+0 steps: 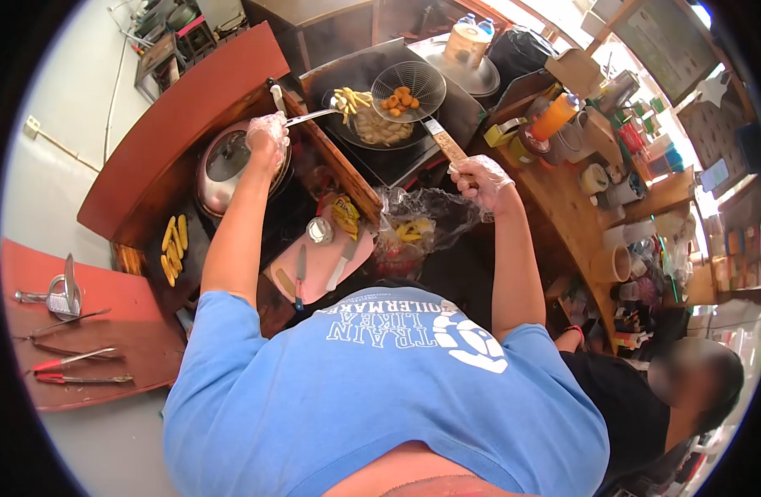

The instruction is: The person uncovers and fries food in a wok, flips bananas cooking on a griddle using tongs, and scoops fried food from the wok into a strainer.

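My gloved left hand [269, 134] grips the metal handle of a skimmer [313, 116], whose head is hidden under a pile of pale yellow fried strips [351, 100] over the near-left edge of the wok. My gloved right hand [481, 179] is closed around the wooden handle of a wire mesh strainer [434, 79]. In the strainer lie several round, orange-brown fried pieces [399, 101]. Below both tools is a dark wok [380, 146] of bubbling oil with pale pieces frying [382, 127]. The strainer is held above its far-right side.
A lidded pot [230, 159] stands beside my left forearm, with bananas [174, 248] nearby. Knives [301, 273] lie on a pink cutting board [318, 263]. Tongs [78, 364] rest on the red shelf at left. Another person in black [616, 398] is at lower right.
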The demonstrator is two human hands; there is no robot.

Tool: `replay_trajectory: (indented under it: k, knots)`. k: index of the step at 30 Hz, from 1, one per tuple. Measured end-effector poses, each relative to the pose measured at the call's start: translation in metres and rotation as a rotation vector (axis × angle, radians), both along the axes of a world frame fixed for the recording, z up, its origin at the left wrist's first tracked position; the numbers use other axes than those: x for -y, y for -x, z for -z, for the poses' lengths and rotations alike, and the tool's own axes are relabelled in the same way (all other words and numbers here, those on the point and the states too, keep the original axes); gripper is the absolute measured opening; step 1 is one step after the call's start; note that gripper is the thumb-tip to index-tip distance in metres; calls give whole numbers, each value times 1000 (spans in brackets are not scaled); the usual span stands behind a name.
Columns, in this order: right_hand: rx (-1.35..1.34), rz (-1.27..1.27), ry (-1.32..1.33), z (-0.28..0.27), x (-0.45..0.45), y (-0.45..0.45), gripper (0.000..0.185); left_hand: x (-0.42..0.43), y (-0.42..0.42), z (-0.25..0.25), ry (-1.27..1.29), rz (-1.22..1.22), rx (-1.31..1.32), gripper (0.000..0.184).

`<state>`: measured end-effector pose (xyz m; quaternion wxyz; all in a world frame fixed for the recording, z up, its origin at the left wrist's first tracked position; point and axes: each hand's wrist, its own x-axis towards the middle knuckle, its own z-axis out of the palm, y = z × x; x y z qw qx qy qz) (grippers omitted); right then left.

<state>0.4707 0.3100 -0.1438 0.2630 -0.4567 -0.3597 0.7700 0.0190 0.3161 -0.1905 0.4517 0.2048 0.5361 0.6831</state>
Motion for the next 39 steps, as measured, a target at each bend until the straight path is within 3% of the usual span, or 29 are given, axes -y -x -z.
replay_trajectory:
  k: [3, 9, 10, 11, 13, 14, 15, 17, 21, 24, 31, 33, 39]
  knots:
    - [4, -7, 5, 3, 3, 5, 10, -3, -13, -5, -39, 17, -42, 17]
    - [-46, -16, 60, 11, 3, 8, 8, -21, -55, -1, -90, 141, 119, 18]
    - [-46, -11, 59, 12, 4, 8, 8, -18, -70, -3, -104, 161, -41, 18]
    - [-53, -22, 53, 12, 4, 8, 8, -25, -63, 6, -137, 404, -217, 20]
    - [-60, -28, 49, 12, 5, 6, 8, -34, -78, 30, -347, -120, -1446, 22]
    - [-70, -30, 46, 12, 5, 5, 8, -9, -109, 0, -187, -123, -1262, 22]
    - [-82, -32, 42, 12, 5, 4, 8, -1, -118, -9, -161, -61, -1236, 24]
    - [-57, -18, 47, 8, 7, 3, 8, -2, -116, -2, -363, -43, -1517, 24]
    - [-10, 3, 76, 8, 7, 2, 10, -5, -108, 1, -369, -23, -1646, 22]
    - [-24, 1, 77, 12, 5, 1, 11, 2, -111, -12, -337, -73, -1375, 23]
    - [-17, -6, 46, 10, 7, 4, 9, 2, -114, 13, -404, -31, -1450, 22]
    - [-37, 4, 59, 10, 5, 4, 9, 2, -113, 23, -405, 10, -1597, 21]
    - [-60, 12, 72, 10, 6, 4, 7, 18, -115, 23, -342, -35, -1352, 19]
